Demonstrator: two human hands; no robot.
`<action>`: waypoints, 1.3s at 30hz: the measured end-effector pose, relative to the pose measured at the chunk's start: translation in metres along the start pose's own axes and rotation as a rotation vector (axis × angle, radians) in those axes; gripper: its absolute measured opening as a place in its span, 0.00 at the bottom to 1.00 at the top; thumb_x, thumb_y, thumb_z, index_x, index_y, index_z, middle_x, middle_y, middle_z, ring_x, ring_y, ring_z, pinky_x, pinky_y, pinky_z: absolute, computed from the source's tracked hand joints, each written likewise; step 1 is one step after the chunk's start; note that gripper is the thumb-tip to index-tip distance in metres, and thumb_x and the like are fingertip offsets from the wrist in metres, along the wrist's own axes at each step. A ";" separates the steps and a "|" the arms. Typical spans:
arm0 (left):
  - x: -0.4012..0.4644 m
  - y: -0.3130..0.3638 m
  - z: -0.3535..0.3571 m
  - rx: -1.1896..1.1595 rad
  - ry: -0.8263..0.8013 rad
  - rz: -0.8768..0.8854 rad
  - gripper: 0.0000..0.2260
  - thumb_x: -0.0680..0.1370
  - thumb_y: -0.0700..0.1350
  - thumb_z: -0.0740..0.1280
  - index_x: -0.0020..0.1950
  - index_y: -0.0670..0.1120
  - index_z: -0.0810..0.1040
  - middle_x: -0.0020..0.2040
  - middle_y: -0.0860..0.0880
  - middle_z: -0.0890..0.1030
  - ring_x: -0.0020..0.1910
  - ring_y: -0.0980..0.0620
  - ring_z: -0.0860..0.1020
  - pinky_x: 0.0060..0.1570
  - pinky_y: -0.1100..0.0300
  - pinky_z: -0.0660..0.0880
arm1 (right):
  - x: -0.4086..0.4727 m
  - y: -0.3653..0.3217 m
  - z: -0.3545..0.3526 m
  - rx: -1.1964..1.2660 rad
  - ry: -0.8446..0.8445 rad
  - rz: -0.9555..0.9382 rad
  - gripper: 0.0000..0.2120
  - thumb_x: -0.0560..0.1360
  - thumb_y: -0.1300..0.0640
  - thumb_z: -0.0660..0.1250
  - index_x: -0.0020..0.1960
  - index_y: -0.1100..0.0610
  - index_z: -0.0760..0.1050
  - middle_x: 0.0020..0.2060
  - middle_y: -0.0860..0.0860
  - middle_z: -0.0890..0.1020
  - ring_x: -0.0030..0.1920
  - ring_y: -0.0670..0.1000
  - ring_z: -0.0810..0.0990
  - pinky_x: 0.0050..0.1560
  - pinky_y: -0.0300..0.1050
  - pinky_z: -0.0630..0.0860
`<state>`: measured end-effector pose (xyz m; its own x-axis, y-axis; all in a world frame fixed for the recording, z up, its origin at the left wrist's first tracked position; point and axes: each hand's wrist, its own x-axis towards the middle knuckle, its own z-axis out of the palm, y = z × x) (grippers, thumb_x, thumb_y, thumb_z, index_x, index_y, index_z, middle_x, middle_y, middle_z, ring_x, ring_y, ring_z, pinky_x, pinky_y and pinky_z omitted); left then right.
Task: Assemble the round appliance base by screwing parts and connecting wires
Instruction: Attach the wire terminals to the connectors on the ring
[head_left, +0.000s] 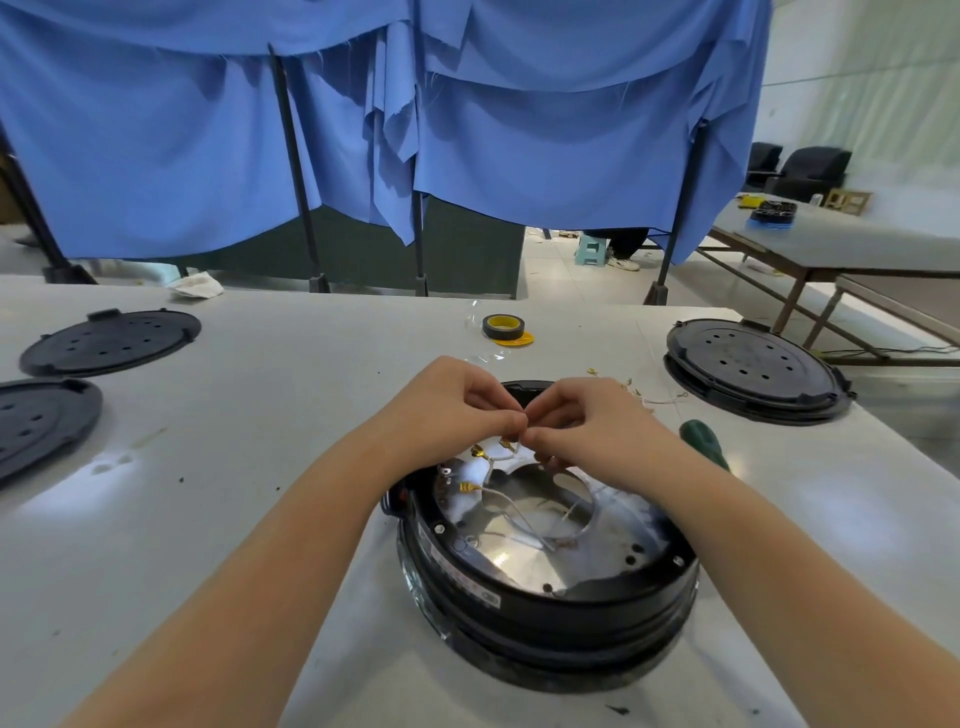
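Note:
The round black appliance base (550, 618) lies upside down on the white table, its shiny metal plate (519, 561) exposed. White wires (511, 512) with brass terminals (470, 487) run across the plate. My left hand (452, 400) and my right hand (582, 421) meet above the base's far edge. Both pinch the ends of thin white wires between thumb and fingertips, fingertips touching. What sits between the fingertips is too small to make out.
A green-handled screwdriver (704, 441) lies right of the base. A tape roll (504, 328) sits farther back. Black round covers lie at the left (109, 340) (41, 421) and right (753, 366). Loose brass terminals (631, 387) are scattered behind my right hand. Blue curtains hang beyond the table.

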<state>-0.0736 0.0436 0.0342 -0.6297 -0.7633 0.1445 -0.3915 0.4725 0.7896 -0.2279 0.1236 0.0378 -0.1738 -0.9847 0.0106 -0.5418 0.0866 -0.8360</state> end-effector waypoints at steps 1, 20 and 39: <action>0.000 -0.001 0.001 0.015 0.014 0.005 0.04 0.73 0.47 0.73 0.40 0.57 0.83 0.36 0.59 0.84 0.38 0.65 0.82 0.39 0.72 0.73 | 0.001 0.001 0.000 0.021 0.007 -0.001 0.05 0.72 0.59 0.72 0.47 0.55 0.79 0.38 0.53 0.85 0.37 0.51 0.84 0.45 0.49 0.83; -0.032 -0.020 0.030 -0.079 0.230 -0.205 0.08 0.78 0.46 0.65 0.43 0.57 0.80 0.42 0.54 0.84 0.44 0.54 0.81 0.46 0.58 0.75 | -0.008 0.007 -0.013 -0.194 -0.260 0.028 0.07 0.75 0.64 0.68 0.49 0.55 0.82 0.34 0.50 0.84 0.35 0.45 0.84 0.43 0.42 0.82; -0.041 -0.009 0.038 -0.572 0.311 -0.203 0.18 0.77 0.34 0.60 0.41 0.53 0.85 0.39 0.51 0.86 0.36 0.57 0.82 0.34 0.69 0.76 | 0.007 0.001 0.005 -0.231 -0.227 0.100 0.06 0.74 0.58 0.71 0.38 0.51 0.81 0.38 0.52 0.84 0.38 0.50 0.84 0.33 0.38 0.80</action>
<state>-0.0701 0.0879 -0.0015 -0.3251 -0.9439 0.0570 -0.0118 0.0644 0.9979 -0.2250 0.1161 0.0345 -0.0622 -0.9758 -0.2094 -0.7080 0.1910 -0.6799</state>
